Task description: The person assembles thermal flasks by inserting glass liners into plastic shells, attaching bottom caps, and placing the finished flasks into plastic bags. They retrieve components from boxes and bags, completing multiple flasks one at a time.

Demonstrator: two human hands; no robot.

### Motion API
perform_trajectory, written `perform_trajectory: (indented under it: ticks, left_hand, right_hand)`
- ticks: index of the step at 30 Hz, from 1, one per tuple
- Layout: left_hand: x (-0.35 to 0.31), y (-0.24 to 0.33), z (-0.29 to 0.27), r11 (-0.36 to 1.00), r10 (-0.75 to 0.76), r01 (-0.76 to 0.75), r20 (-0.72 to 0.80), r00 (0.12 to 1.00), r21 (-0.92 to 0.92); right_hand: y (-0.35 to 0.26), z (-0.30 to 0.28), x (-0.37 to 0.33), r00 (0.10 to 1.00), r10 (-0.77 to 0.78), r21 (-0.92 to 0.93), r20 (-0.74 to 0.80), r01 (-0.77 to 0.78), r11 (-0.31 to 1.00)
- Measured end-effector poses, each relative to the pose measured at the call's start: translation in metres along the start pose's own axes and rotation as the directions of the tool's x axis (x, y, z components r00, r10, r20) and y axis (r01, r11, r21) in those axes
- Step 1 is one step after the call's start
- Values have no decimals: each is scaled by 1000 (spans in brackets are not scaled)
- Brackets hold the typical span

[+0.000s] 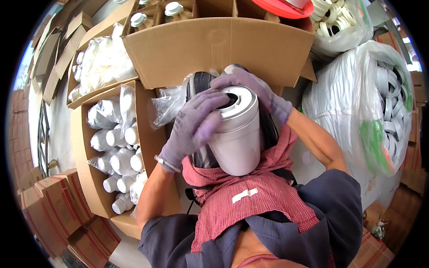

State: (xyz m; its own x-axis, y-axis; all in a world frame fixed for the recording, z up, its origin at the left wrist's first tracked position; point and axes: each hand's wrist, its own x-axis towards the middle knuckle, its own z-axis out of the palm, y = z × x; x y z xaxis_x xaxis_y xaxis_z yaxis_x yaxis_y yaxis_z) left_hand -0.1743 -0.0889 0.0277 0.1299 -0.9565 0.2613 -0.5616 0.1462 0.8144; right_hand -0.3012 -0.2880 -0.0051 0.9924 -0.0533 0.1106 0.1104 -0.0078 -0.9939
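A white cylindrical container (237, 152) with a ring-shaped collar (243, 105) round its dark opening lies tilted across my lap, its open end away from me. Both my hands wear purple-grey gloves. My left hand (194, 123) is on the left of the collar, fingers bent over the rim; the thumb is smeared by motion. From the far right side, my right hand (254, 89) curls over the collar, its fingertips reaching the top edge. What the undersides of my fingers press on is hidden. The red checked apron (250, 210) lies under the container's base.
Ahead stands a cardboard carton (214, 49) with dividers and white-capped containers (174, 10), a red basin (290, 8) on its right corner. On the left, an open box (78, 147) holds several bagged white bottles (120, 161). At right are clear bags of white rings (389, 111).
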Motion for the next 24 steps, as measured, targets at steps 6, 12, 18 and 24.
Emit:
perform_trajectory:
  ticks: [6, 12, 18, 24]
  left_hand:
    - [-1, -44, 75, 777, -410, 222, -207, 888, -589]
    - [-74, -31, 95, 262, -528, 706, 514, 675, -658]
    - [-60, -9, 91, 617, -428, 521, 304, 851, -590]
    - [5, 52, 37, 720, 428, -511, 280, 859, 469]
  right_hand:
    - [-89, 17, -82, 969, -208, -769, 134, 234, 595]
    - [-68, -6, -154, 767, 462, -354, -445, -625, 696]
    - [-16, -7, -176, 876, -64, -441, -478, -177, 880]
    - [53, -37, -166, 881, 442, 951, -168, 26, 308]
